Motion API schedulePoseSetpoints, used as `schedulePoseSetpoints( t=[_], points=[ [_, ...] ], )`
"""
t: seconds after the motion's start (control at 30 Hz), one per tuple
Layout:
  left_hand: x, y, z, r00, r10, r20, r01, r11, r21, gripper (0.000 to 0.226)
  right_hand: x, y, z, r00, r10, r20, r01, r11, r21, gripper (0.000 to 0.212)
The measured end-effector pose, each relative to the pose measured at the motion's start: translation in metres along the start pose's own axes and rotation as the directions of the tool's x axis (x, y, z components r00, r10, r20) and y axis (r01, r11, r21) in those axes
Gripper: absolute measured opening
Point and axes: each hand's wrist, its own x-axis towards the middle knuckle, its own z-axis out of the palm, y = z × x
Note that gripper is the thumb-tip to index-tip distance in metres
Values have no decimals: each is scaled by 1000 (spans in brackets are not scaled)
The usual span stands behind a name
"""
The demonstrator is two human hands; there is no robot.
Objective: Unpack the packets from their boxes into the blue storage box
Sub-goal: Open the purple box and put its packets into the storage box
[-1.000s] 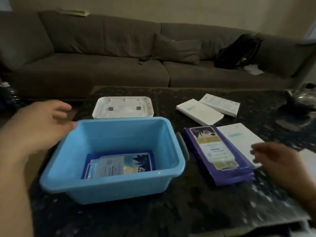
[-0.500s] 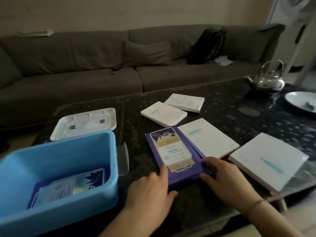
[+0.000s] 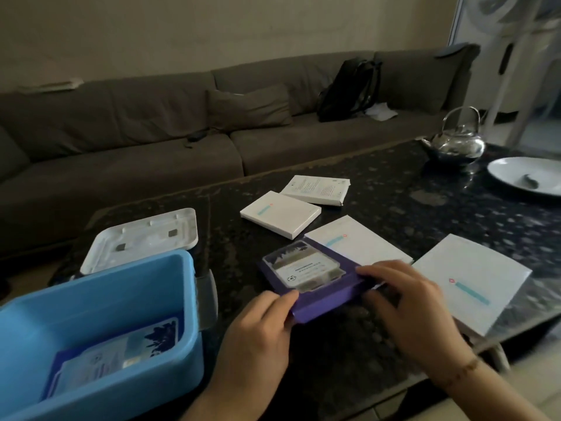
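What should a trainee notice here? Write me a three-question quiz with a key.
1. True or false: both hands grip the purple box.
2. What already lies inside the blue storage box? A) a packet B) a kettle C) nothing
3. How many white boxes lie on the table?

Key:
1. True: left hand and right hand hold its near end.
2. A: a packet.
4. Four, beyond and right of the purple box.

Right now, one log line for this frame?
step: lifting purple box | left hand: holds near corner | right hand: holds right end | blue storage box: one packet inside | lid: off, behind
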Motion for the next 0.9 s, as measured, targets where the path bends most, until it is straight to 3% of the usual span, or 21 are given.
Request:
schedulePoseSetpoints(
  t=[0.07, 0.13, 0.23, 0.3, 0.43, 0.5, 0.57, 0.63, 0.67, 0.77, 0.9],
  points=[
    [5, 5, -13, 960, 127, -249, -140, 989, -38, 36, 4, -9, -21, 979, -116, -170, 132, 987, 88, 27],
    [9, 15, -32, 906, 169, -388, -224, 969, -103, 28, 9, -20, -37, 941, -186, -281, 237, 958, 160, 21],
    [11, 23, -47, 928, 56, -368, -173, 940, -294, 27, 10, -36, -38, 943, -230, -240, 301, 898, 323, 20],
    [9, 23, -45, 948, -53, -312, -101, 883, -458, 26, 5, -44, -27, 975, -180, -133, 223, 839, 496, 21],
    [9, 25, -43, 938, -123, -323, -110, 780, -616, 31, 4, -54, -15, 989, -78, -129, 138, 820, 556, 29],
    [11, 27, -46, 954, -164, -253, -92, 642, -762, 25, 7, -59, -14, 995, -10, -95, 70, 751, 656, 27],
    [14, 28, -45, 959, -251, -133, -19, 410, -912, 20, 9, -62, -13, 996, 20, -92, 48, 733, 678, 25],
    [15, 26, -43, 941, -335, -38, 32, 201, -979, 25, 10, -62, -12, 996, 35, -79, 29, 732, 681, 23],
    [15, 23, -42, 939, -345, -18, 39, 157, -987, 26, 10, -63, -12, 997, 38, -67, 19, 722, 692, 23],
    [14, 18, -38, 959, -264, -105, -29, 277, -960, 20, 12, -62, -15, 998, 57, -33, -15, 682, 732, 22],
    [6, 13, -29, 953, -103, -284, -152, 651, -744, 28, 12, -60, -23, 999, 41, 23, -45, 672, 739, 22]
  ],
)
